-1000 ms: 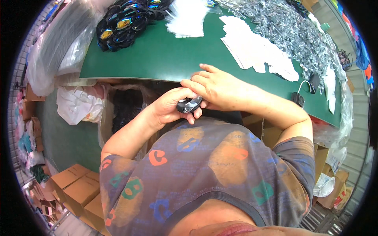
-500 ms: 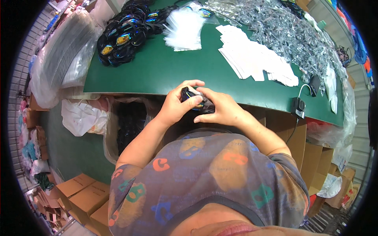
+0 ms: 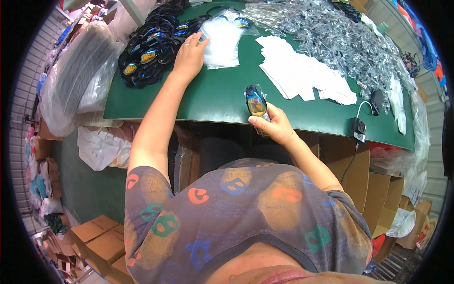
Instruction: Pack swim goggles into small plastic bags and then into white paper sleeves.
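Observation:
My right hand (image 3: 276, 124) is closed around folded swim goggles (image 3: 257, 104) over the table's front edge. Their mirrored lens shines blue and yellow, and a clear piece shows behind it. Stretched out to the far left, my left hand (image 3: 190, 54) has its fingers apart at the left edge of a fanned stack of clear plastic bags (image 3: 224, 45). It holds nothing that I can see. Left of that hand lies a heap of black goggles (image 3: 146, 59) with mirrored lenses. One goggle lens (image 3: 243, 22) shows by the far end of the bags.
White paper cards (image 3: 298, 71) lie spread on the green table (image 3: 208, 102). Behind them is a large pile of clear plastic pieces (image 3: 340, 42). A small black device (image 3: 358, 128) with a cable sits at the right front edge. Cardboard boxes (image 3: 101, 241) stand at the lower left.
My hands were together on the goggles near my chest. The left has let go and reached far left to the bags; the right has moved slightly right with the goggles, now upright.

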Motion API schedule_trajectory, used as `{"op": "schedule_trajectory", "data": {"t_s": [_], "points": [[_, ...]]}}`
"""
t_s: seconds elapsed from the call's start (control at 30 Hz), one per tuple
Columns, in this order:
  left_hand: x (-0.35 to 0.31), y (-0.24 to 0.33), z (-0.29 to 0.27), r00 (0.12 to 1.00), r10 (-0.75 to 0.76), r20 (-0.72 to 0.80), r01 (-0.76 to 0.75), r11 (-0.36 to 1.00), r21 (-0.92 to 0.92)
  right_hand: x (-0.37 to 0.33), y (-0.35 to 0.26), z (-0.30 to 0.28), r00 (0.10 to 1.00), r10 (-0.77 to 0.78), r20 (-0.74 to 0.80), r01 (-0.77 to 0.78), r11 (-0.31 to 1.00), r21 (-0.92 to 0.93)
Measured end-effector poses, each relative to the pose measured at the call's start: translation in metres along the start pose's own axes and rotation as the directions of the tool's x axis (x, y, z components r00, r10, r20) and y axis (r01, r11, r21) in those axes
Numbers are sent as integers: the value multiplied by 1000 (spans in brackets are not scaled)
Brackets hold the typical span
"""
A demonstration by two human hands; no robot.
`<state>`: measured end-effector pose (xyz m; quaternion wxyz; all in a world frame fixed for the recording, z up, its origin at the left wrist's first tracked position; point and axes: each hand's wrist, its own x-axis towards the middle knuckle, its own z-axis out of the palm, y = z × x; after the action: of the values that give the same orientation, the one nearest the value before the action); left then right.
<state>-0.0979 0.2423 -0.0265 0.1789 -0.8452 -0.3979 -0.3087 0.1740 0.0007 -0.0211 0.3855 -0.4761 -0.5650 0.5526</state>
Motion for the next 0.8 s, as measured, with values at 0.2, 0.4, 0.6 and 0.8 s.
{"op": "schedule_trajectory", "data": {"t_s": [0.2,0.4,0.6,0.8], "points": [[10,23,-38,995,95,-7,-95,991,-97,-2,5,-5,1000,-13,8,13,1000,5],[-43,85,-75,990,111,83,-75,931,-358,-2,2,-7,999,-34,33,34,999,16],[-75,133,-85,904,-404,138,359,544,-758,-3,13,-9,1000,6,24,-8,997,73],[-83,151,-100,833,-478,278,505,451,-736,-8,-9,1,999,34,22,-39,937,347]]}}
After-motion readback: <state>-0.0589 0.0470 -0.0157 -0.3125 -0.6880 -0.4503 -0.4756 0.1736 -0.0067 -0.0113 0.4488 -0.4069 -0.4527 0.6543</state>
